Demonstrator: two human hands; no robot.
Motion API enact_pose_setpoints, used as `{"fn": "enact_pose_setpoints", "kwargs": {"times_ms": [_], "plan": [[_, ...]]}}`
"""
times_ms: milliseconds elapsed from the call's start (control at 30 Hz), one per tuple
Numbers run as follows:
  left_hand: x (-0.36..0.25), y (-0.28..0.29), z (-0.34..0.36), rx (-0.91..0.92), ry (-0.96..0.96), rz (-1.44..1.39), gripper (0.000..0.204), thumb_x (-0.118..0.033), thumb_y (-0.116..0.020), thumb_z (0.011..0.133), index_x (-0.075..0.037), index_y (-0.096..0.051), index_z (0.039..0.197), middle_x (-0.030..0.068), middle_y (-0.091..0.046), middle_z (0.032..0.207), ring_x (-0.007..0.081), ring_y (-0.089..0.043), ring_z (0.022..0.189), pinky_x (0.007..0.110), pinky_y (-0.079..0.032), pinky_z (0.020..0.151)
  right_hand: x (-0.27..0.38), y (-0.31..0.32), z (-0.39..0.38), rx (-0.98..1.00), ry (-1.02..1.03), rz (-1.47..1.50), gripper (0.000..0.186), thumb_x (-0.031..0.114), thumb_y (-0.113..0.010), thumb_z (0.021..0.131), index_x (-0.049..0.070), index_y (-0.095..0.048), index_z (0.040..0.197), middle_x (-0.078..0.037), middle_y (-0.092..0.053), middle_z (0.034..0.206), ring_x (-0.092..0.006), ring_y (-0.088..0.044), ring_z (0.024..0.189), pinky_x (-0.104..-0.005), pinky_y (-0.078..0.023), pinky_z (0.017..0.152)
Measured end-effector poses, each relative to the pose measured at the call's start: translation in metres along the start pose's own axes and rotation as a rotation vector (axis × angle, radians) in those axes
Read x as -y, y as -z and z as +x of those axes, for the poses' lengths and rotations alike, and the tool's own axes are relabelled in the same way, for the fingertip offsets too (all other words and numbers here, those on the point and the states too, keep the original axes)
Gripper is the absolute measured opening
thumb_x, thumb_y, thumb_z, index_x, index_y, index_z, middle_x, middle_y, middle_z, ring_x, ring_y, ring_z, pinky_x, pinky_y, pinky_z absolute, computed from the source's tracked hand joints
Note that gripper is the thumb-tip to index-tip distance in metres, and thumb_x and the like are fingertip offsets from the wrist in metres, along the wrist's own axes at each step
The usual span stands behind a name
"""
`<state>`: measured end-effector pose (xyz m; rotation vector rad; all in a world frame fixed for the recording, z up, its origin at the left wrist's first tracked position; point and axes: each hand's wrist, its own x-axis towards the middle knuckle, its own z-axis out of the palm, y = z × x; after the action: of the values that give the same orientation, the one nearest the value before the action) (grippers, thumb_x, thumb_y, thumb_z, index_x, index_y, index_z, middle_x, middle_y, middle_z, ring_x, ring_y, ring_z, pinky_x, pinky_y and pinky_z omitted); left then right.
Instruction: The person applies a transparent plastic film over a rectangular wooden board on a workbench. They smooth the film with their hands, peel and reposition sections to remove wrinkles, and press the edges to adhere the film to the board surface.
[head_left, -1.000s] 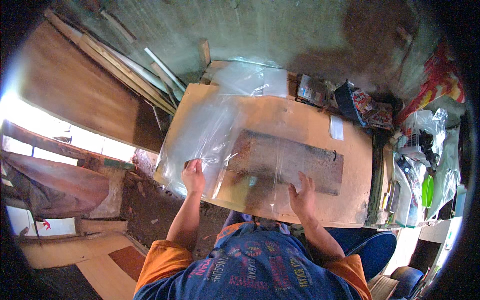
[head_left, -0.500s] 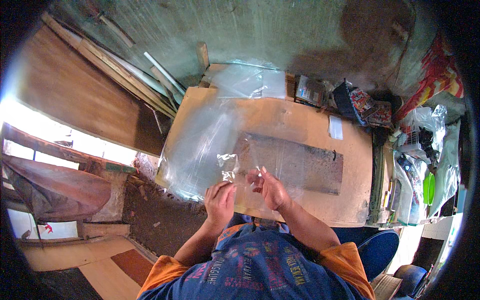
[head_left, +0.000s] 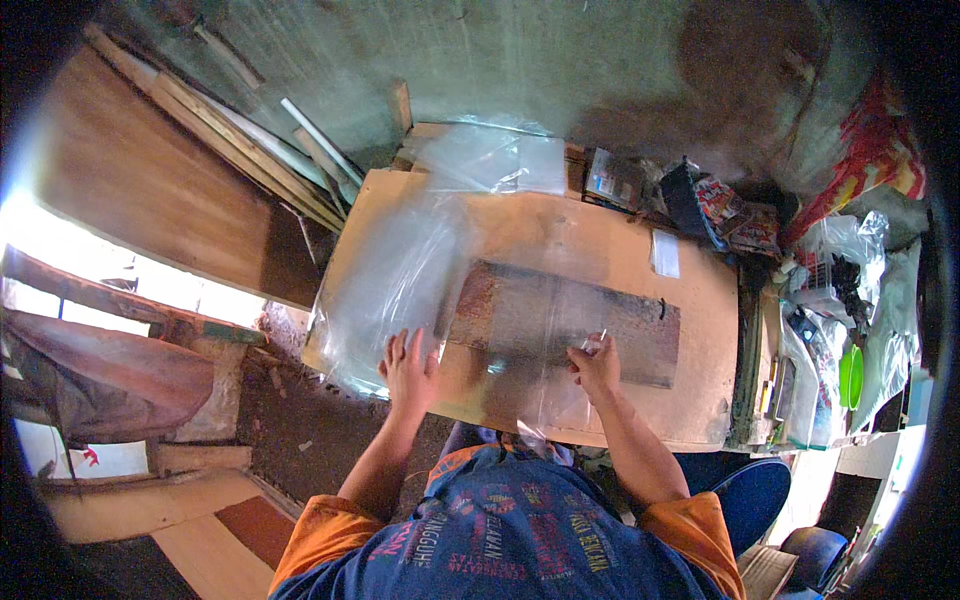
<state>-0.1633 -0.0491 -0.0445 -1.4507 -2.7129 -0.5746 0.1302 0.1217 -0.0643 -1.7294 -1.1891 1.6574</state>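
My left hand (head_left: pixel 408 372) rests with its fingers apart on the near end of a stack of clear plastic sheets (head_left: pixel 395 265) at the table's left side. Further right, my right hand (head_left: pixel 597 368) pinches the edge of a clear plastic sheet (head_left: pixel 548 375). That sheet is thin and hard to trace; it hangs over a dark, worn rectangular board (head_left: pixel 635 335), and a crumpled end reaches down to the table's front edge. Whether these sheets are bags, I cannot tell.
The pale wooden table (head_left: pixel 700 400) holds more clear plastic (head_left: pixel 490 160) at its back edge. A small white sheet (head_left: pixel 665 253) and a dark bin with packets (head_left: pixel 700 205) lie back right. Plastic bags and a green oval item (head_left: pixel 850 377) are at far right.
My hands were close together on the clear plastic near the table's front. They have parted, the left going onto the stack and the right drawing a sheet rightward over the board.
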Motion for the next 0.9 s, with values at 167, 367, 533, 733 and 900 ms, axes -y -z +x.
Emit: {"fn": "enact_pose_setpoints", "kwargs": {"times_ms": [167, 367, 533, 733, 900], "plan": [[0.038, -0.021, 0.012, 0.097, 0.077, 0.056, 0.047, -0.030, -0.068, 0.089, -0.017, -0.061, 0.133, 0.0083, -0.053, 0.144, 0.0296, -0.046, 0.133, 0.057, -0.034, 0.103, -0.014, -0.002, 0.002, -0.402, 0.454, -0.490, 0.080, 0.020, -0.085, 0.075, 0.008, -0.040, 0.140, -0.019, -0.056, 0.119, -0.0326, -0.056, 0.111, -0.0471, -0.048, 0.086], [0.053, -0.026, 0.025, 0.003, 0.026, 0.003, 0.016, -0.023, -0.066, 0.089, -0.015, -0.073, 0.100, 0.0030, -0.071, 0.109, 0.0279, -0.061, 0.109, 0.046, -0.040, 0.095, 0.013, -0.002, -0.022, -0.439, 0.406, -0.582, 0.078, 0.025, -0.085, 0.074, 0.014, -0.044, 0.141, -0.017, -0.052, 0.130, -0.0392, -0.048, 0.124, -0.0540, -0.040, 0.102], [0.057, -0.011, 0.037, -0.138, 0.085, -0.146, 0.012, -0.021, -0.063, 0.093, -0.013, -0.072, 0.096, 0.0051, -0.071, 0.099, 0.0290, -0.065, 0.098, 0.044, -0.044, 0.087, 0.025, -0.003, -0.029, -0.358, 0.668, -0.533, 0.045, 0.017, -0.078, 0.082, 0.001, -0.060, 0.120, -0.017, -0.061, 0.110, -0.0356, -0.057, 0.108, -0.0445, -0.046, 0.094], [0.006, 0.050, 0.036, -0.291, -0.005, -0.366, 0.007, -0.011, -0.066, 0.091, -0.009, -0.070, 0.096, 0.0089, -0.071, 0.099, 0.0309, -0.065, 0.095, 0.043, -0.046, 0.086, 0.028, -0.034, -0.046, 0.167, 0.417, -0.176, 0.032, 0.025, -0.070, 0.094, -0.001, -0.065, 0.113, -0.009, -0.064, 0.099, -0.0199, -0.058, 0.094, -0.0330, -0.048, 0.082], [-0.046, 0.070, 0.001, -0.201, -0.315, -0.268, 0.014, -0.008, -0.067, 0.085, -0.011, -0.070, 0.098, 0.0061, -0.069, 0.106, 0.0290, -0.064, 0.098, 0.042, -0.048, 0.085, 0.069, -0.066, -0.069, 0.537, 0.194, -0.058, 0.045, 0.039, -0.065, 0.096, -0.002, -0.065, 0.115, -0.005, -0.064, 0.098, -0.0164, -0.058, 0.091, -0.0334, -0.048, 0.075]]}}
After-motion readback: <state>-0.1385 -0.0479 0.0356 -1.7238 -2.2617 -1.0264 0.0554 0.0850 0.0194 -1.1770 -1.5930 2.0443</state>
